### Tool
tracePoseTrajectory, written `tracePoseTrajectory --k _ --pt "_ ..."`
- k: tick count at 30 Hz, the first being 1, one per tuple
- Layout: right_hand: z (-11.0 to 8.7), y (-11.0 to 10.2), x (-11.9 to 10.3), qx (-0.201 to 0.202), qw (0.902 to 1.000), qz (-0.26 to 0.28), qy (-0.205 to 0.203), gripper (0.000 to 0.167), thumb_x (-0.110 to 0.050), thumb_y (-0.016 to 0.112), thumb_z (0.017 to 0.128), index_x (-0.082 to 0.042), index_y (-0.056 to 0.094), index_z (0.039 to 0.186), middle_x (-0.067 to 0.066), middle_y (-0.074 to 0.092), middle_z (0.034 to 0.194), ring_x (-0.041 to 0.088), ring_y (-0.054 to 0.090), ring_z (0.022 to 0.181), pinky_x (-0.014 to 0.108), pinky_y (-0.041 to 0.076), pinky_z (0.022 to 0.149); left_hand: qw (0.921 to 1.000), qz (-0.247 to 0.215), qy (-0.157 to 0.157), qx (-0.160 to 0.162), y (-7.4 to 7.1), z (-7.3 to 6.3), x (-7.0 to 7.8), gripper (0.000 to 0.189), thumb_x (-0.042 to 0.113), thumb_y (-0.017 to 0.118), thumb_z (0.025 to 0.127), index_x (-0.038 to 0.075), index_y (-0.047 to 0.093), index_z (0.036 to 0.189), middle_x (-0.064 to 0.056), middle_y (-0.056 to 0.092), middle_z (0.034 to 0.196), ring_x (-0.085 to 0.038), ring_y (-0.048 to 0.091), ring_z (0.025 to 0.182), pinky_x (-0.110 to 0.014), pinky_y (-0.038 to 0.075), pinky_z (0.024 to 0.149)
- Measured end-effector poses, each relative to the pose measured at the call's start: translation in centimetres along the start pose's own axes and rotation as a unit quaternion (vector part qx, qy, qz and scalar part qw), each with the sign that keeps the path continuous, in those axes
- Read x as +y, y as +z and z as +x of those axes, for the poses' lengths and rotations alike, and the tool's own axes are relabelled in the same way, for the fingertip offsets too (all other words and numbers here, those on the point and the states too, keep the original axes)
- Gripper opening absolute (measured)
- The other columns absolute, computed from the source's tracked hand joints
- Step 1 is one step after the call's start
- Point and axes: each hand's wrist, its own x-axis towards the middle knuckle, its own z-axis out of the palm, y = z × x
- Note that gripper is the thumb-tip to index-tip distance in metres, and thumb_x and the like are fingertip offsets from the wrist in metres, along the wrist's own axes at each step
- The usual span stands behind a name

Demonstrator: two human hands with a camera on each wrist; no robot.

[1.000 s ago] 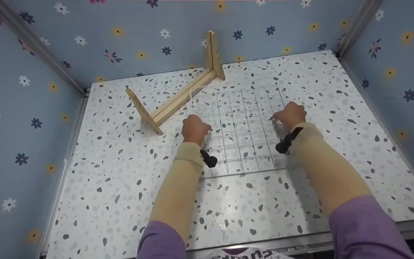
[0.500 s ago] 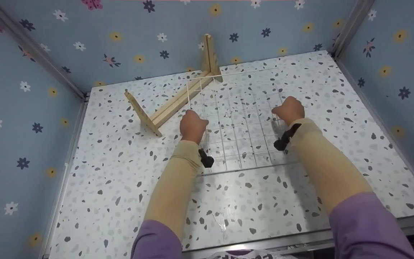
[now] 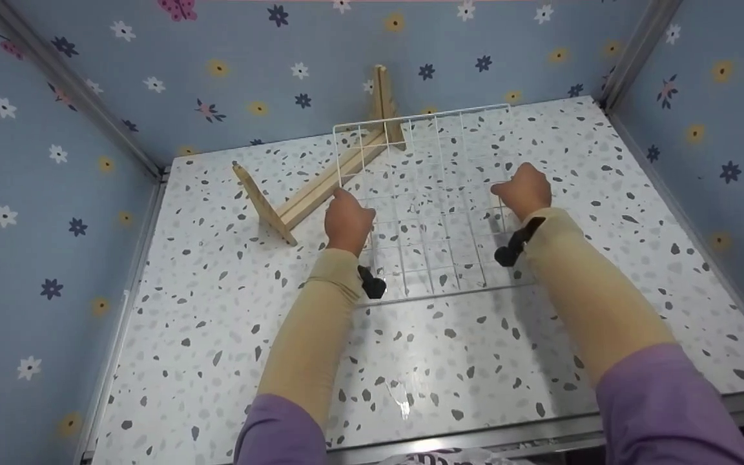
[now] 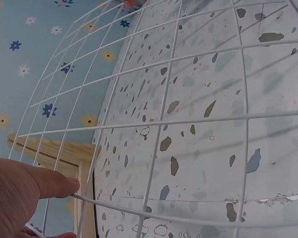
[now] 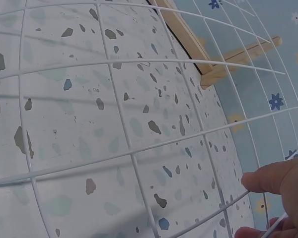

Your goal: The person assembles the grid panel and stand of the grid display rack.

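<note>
A white wire grid panel (image 3: 440, 117) is held between both hands, its far edge tilted up off the speckled table. My left hand (image 3: 349, 221) grips the panel's left side; in the left wrist view the thumb of that left hand (image 4: 20, 196) presses on a wire. On the opposite side, my right hand (image 3: 524, 192) pinches the edge wire, with thumb and fingertips of the right hand (image 5: 288, 186) around it in the right wrist view. Behind the panel's far left corner stands a wooden frame (image 3: 320, 187), a grooved bar with an upright at each end, partly overlapped by the wires.
Flowered blue wall panels (image 3: 320, 39) enclose the speckled table (image 3: 217, 387) at the back and both sides. A metal rail (image 3: 436, 445) runs along its front edge. Something clear and shiny (image 3: 403, 403) lies near the front.
The panel's far edge has risen and now overlaps the wooden frame's far upright, while its near edge has slid slightly away from the person. Both hands have moved a little forward with it.
</note>
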Motion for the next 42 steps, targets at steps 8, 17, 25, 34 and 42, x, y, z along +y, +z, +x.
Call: tracePoseTrajectory --k 8,17,25,34,42 --pt "0.1 -0.5 0.1 0.033 0.9993 0.014 -0.011 0.074 -0.030 0.068 0.093 0.011 0.038 0.147 0.031 0.050 0.142 0.046 0.051 0.128 0.054 0.041 0.109 0.9997 -0.009 0.022 0.012 -0.2 0.1 0.3 0.087 0.027 0.071 0.095 -0.004 0.019 0.158 -0.018 0.064 0.129 -0.025 0.068 0.101 -0.039 0.051 0.097" --pt "0.2 -1.3 -1.2 0.053 0.9965 0.064 -0.004 0.085 -0.035 0.069 0.094 0.003 0.027 0.157 0.025 0.041 0.154 0.041 0.047 0.136 0.050 0.037 0.114 0.9967 -0.063 0.038 0.034 -0.8 0.0 0.5 0.086 0.027 0.066 0.100 -0.002 0.012 0.160 -0.022 0.053 0.142 -0.025 0.070 0.086 -0.040 0.053 0.089" --pt "0.1 -1.7 -1.3 0.063 0.9931 0.099 -0.008 0.085 -0.038 0.067 0.095 -0.001 0.024 0.159 0.022 0.047 0.150 0.035 0.051 0.134 0.047 0.041 0.111 0.9882 -0.116 0.062 0.079 -1.6 -0.1 0.9 0.074 0.034 0.063 0.101 0.001 0.028 0.157 -0.019 0.061 0.135 -0.031 0.063 0.119 -0.045 0.052 0.095" --pt "0.0 -2.2 -1.5 0.086 0.9856 0.145 -0.001 0.075 -0.048 0.056 0.099 -0.006 0.034 0.157 0.014 0.065 0.132 0.025 0.064 0.115 0.040 0.048 0.101 0.9788 -0.165 0.073 0.097 -2.1 -0.1 1.1 0.066 0.037 0.059 0.103 0.005 0.035 0.156 -0.016 0.062 0.137 -0.027 0.065 0.114 -0.043 0.052 0.094" --pt "0.0 -2.6 -1.7 0.099 0.9730 0.208 -0.017 0.070 -0.048 0.059 0.099 -0.010 0.039 0.155 0.013 0.063 0.134 0.020 0.068 0.107 0.036 0.051 0.096 0.9685 -0.222 0.071 0.088 -2.5 -0.1 1.3 0.070 0.035 0.060 0.103 0.008 0.029 0.160 -0.015 0.045 0.155 -0.030 0.049 0.137 -0.043 0.041 0.111"
